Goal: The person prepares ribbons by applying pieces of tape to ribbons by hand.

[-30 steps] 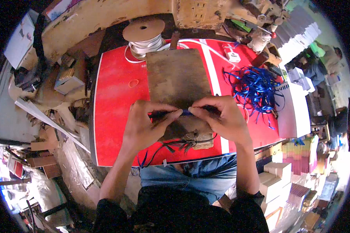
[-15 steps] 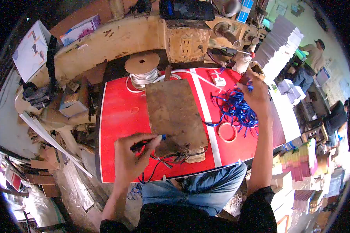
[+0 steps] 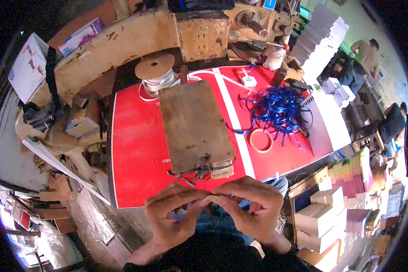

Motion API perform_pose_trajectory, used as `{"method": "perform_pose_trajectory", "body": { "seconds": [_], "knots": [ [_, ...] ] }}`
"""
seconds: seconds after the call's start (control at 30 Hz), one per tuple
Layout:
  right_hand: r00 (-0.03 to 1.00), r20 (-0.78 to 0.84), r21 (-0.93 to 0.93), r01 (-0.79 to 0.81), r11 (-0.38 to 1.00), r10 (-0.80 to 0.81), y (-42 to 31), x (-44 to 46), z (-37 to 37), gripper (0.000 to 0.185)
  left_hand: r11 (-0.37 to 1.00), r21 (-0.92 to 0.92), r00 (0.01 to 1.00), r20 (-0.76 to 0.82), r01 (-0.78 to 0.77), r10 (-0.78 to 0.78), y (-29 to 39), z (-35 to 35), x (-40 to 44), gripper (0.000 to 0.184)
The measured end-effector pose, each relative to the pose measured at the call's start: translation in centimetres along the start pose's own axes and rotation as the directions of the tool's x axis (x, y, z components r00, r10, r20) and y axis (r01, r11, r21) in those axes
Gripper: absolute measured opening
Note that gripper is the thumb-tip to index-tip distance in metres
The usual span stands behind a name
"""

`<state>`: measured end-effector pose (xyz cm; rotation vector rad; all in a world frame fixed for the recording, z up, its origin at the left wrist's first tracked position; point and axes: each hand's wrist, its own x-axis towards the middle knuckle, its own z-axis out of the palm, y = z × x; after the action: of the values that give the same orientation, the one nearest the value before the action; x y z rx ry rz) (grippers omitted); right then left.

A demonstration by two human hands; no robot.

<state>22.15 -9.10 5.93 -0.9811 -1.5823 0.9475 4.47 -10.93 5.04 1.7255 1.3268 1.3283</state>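
our left hand [image 3: 173,216] and right hand [image 3: 255,206] meet over our lap, by the near edge of the table. the fingers are curled, the thumbs and fingertips of both drawn close together in the middle. whether they pinch anything we cannot tell; the gap is too small to see into.

just beyond them we see dark cords [image 3: 187,175] bunched at the near end of a brown board [image 3: 192,122], with a pale block [image 3: 222,169] at its right corner. the board lies flat on a red sheet [image 3: 136,140].

to our right, beyond a white stripe [image 3: 239,131], a ring [image 3: 261,140] lies near a tangled heap of blue ribbon [image 3: 278,109]. a small box [image 3: 248,78] sits farther back. past the board's far left corner stands a spool [image 3: 155,66] of white cord.

farther off to our right we have a tall paper stack [image 3: 318,41], then a person [image 3: 366,55] leaning forward. well to our left hangs a black bag [image 3: 40,117].
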Motion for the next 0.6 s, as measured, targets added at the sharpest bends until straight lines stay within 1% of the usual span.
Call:
{"method": "perform_pose_trajectory", "body": {
  "seconds": [0.07, 0.1, 0.13, 0.17, 0.2, 0.23, 0.27, 0.3, 0.33, 0.37, 0.4, 0.43, 0.47, 0.53, 0.6],
  "knots": [
    [0.992, -0.124, -0.036, -0.002, 0.999, -0.003, 0.5, -1.6, 0.3, 0.02, 1.0, 0.002, 1.0, -0.009, -0.019, 0.019, -0.9, 0.9, -1.3, 0.017],
    [0.99, -0.14, -0.024, -0.039, 0.999, 0.035, 0.8, -2.5, 0.2, 0.019, 1.0, -0.006, 1.0, 0.024, -0.008, 0.008, -1.2, 1.3, -1.9, 0.017],
    [0.982, -0.175, -0.036, -0.072, 0.997, 0.064, 2.3, -3.3, 0.3, 0.019, 0.997, 0.062, 0.999, 0.028, 0.04, -0.042, -1.5, 1.8, -2.6, 0.016],
    [0.982, -0.184, -0.058, -0.062, 0.996, 0.051, 4.7, -4.6, 0.5, 0.015, 0.988, 0.125, 0.994, 0.043, 0.092, -0.098, -1.8, 2.4, -3.3, 0.014],
    [0.98, -0.193, -0.083, -0.065, 0.994, 0.048, 6.1, -6.1, 0.5, 0.011, 0.989, 0.101, 0.987, 0.108, 0.111, -0.122, -2.2, 2.8, -4.0, 0.014],
    [0.946, -0.236, -0.006, -0.231, 0.973, 0.223, 6.5, -6.8, 0.0, 0.007, 0.969, 0.163, 0.973, 0.107, 0.186, -0.205, -3.1, 2.9, -4.4, 0.013],
    [0.93, -0.201, -0.034, -0.319, 0.947, 0.306, 7.6, -7.2, -1.4, 0.008, 0.94, 0.231, 0.956, 0.09, 0.253, -0.279, -4.0, 2.8, -4.6, 0.012],
    [0.892, -0.313, 0.069, -0.321, 0.945, 0.326, 10.1, -8.3, -2.5, 0.009, 0.942, 0.218, 0.95, 0.123, 0.255, -0.286, -5.2, 2.5, -5.0, 0.012],
    [0.848, -0.398, -0.031, -0.394, 0.919, 0.35, 10.8, -8.4, -4.3, 0.012, 0.923, 0.263, 0.944, 0.1, 0.28, -0.315, -6.6, 1.8, -5.8, 0.012],
    [0.751, -0.469, 0.033, -0.511, 0.859, 0.464, 12.1, -8.9, -6.2, 0.011, 0.9, 0.311, 0.937, 0.067, 0.306, -0.342, -7.7, 1.2, -6.4, 0.012],
    [0.733, -0.523, -0.05, -0.536, 0.843, 0.435, 13.2, -9.0, -8.1, 0.014, 0.9, 0.307, 0.935, 0.071, 0.31, -0.346, -8.6, 0.8, -6.7, 0.012],
    [0.701, -0.575, -0.033, -0.535, 0.844, 0.422, 14.9, -9.5, -9.8, 0.018, 0.901, 0.333, 0.948, 0.061, 0.277, -0.313, -9.4, 0.5, -7.1, 0.011],
    [0.704, -0.627, -0.082, -0.483, 0.872, 0.332, 16.9, -10.0, -11.2, 0.02, 0.9, 0.36, 0.959, 0.048, 0.244, -0.279, -9.7, 0.3, -7.4, 0.011],
    [0.672, -0.642, -0.074, -0.533, 0.843, 0.369, 17.9, -9.7, -12.8, 0.023, 0.891, 0.353, 0.948, 0.038, 0.284, -0.317, -9.9, 0.3, -7.4, 0.011],
    [0.716, -0.639, -0.172, -0.489, 0.855, 0.281, 19.8, -9.9, -13.4, 0.024, 0.877, 0.35, 0.928, 0.049, 0.331, -0.369, -10.8, 0.3, -7.7, 0.012]
  ]
}}
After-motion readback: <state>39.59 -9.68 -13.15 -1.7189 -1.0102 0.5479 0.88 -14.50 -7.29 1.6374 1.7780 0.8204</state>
